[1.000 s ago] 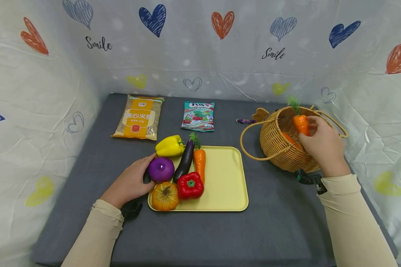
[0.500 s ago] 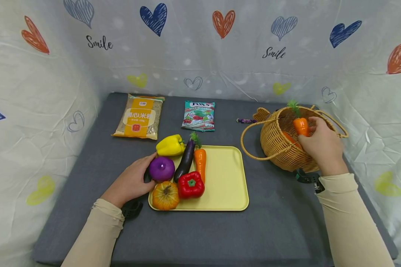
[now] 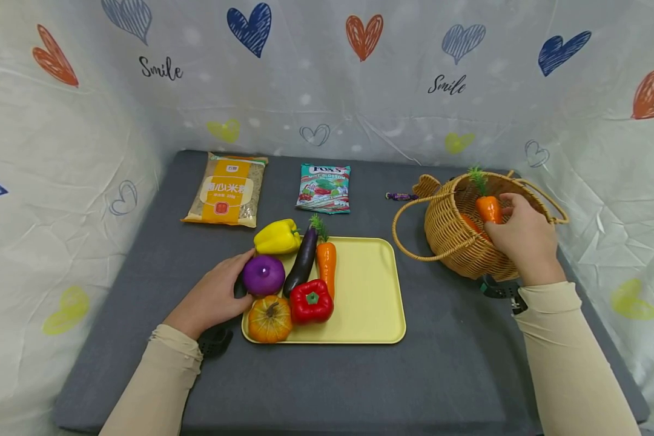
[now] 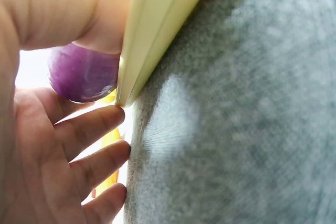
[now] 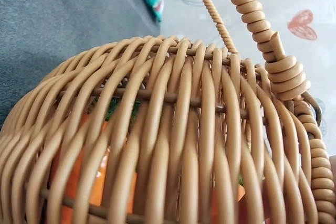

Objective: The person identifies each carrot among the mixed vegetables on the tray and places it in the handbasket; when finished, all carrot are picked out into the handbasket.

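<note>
Over the mouth of the wicker basket [image 3: 449, 233], my right hand [image 3: 525, 239] pinches a small orange carrot [image 3: 487, 208] with a green leafy top. More orange shows inside the basket, and the right wrist view sees orange pieces [image 5: 94, 182] through the weave. My left hand [image 3: 215, 293] rests at the left edge of the yellow tray [image 3: 365, 290], beside a purple onion [image 3: 264, 275]. In the left wrist view its thumb [image 4: 100, 17] lies against the tray's side, and the other fingers [image 4: 89, 129] spread loosely. A small pumpkin [image 3: 270, 319] sits near that hand.
A yellow bell pepper [image 3: 277, 237], an eggplant [image 3: 302, 260], a longer carrot [image 3: 326, 266] and a red bell pepper [image 3: 310, 301] lie on the tray. Behind are a grain bag [image 3: 226, 191], a candy bag [image 3: 323, 189] and a wrapped candy [image 3: 401, 197]. A basket handle [image 3: 400, 242] juts leftward.
My right hand has sunk slightly lower into the basket's mouth with the carrot. My left hand and the vegetables on the tray have stayed put.
</note>
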Demonstrator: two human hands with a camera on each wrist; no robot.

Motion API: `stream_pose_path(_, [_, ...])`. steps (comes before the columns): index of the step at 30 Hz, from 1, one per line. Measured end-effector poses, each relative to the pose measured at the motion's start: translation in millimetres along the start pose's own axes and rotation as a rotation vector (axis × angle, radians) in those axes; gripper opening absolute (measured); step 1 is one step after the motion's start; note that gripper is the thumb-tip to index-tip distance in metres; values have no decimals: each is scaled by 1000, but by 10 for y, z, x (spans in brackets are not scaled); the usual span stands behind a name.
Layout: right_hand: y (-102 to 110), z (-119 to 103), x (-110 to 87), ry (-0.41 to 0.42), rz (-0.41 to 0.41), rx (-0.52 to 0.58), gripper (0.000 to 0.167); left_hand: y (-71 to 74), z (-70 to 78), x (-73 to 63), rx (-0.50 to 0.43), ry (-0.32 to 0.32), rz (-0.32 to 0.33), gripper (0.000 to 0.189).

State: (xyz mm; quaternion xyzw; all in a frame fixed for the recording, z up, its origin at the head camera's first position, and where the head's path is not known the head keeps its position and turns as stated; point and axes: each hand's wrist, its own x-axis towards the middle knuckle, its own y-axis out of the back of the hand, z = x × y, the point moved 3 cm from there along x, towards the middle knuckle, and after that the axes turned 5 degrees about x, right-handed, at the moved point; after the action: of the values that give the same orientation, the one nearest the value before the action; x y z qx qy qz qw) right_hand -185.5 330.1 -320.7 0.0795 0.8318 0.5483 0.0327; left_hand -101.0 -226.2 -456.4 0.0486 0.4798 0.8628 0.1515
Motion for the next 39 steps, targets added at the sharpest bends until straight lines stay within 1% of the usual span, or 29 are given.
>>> stream_pose_path(4, [0, 2, 1, 1, -4, -2, 70, -2, -6, -1, -5, 0, 0, 97])
stream_pose_path(6, [2, -22, -26, 13, 15, 3, 67, -4, -10, -1, -7, 0, -2, 98])
stream_pose_path(8, [6, -85, -83, 45, 65, 14, 62, -6, -13, -3, -5, 1, -5, 98])
stream_pose_path(10, [11, -193, -174, 91, 138, 33, 56, -7, -17, -3, -2, 4, -9, 99])
stream_pose_path(13, [8, -431, -341, 186, 278, 74, 45, -2, -16, -1, 1, 10, -13, 99])
stream_pose_path(16, [-21, -693, -510, 316, 404, 113, 37, 3, -14, 3, -1, 13, -13, 99])
stream_pose_path(18, [-69, -851, -612, 411, 458, 126, 35, 3, -14, 4, -1, 15, -12, 99])
stream_pose_path(20, [-148, -988, -705, 492, 473, 136, 33, 1, -14, 5, -1, 16, -12, 99])
stream_pose_path(22, [-257, -1110, -785, 554, 446, 143, 33, -5, -19, 7, 1, 17, -11, 99])
stream_pose_path(24, [-391, -1223, -851, 609, 387, 149, 33, -12, -23, 12, 0, 16, -11, 99])
stream_pose_path(26, [-547, -1344, -900, 652, 310, 137, 34, -14, -33, 9, 0, 14, -8, 99])
stream_pose_path(28, [-714, -1459, -932, 679, 207, 105, 35, -16, -40, 6, -1, 10, -6, 98])
stream_pose_path(32, [-1081, -1636, -932, 675, -28, 1, 46, -17, -41, -1, -4, 6, -6, 97])
stream_pose_path(34, [-1243, -1688, -916, 671, -131, -46, 52, -16, -35, 1, -3, 7, -10, 97])
stream_pose_path(36, [-1374, -1725, -900, 683, -202, -84, 56, -13, -28, 4, -3, 10, -13, 97])
stream_pose_path(39, [-1507, -1774, -891, 709, -277, -117, 56, -11, -21, 9, -5, 7, -14, 98])
